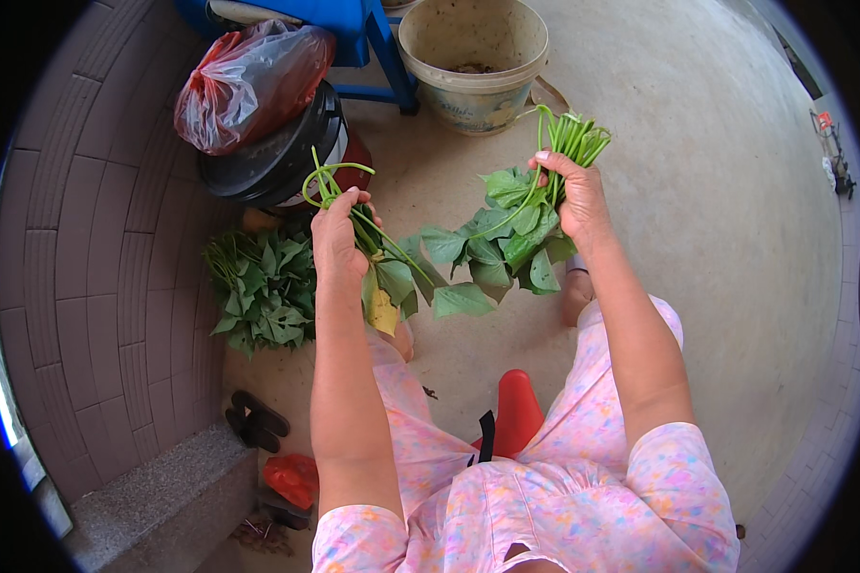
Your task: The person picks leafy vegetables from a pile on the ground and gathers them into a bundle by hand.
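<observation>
My right hand [579, 188] is closed around a thick bunch of leafy green stems [527, 225]; the stem ends point up and away, and the broad leaves hang below towards the left. In my left hand [342, 233] is a smaller bunch of leafy stems [395, 278], with curled stems above the fingers and one yellow leaf [382, 312] among the green. Leaves of the two bunches come close together between my hands; whether they touch I cannot tell. On the floor left of my left forearm lies a pile of the same greens [265, 283], partly hidden by that arm.
A plastic bucket [473, 107] with dark scraps inside stands ahead, beside a blue stool [383, 57]. A tied plastic bag [254, 86] rests on a black-lidded bucket [276, 161] by the tiled wall [93, 229]. Dark slippers [256, 421] and a red bag [291, 480] lie near a stone step [165, 494].
</observation>
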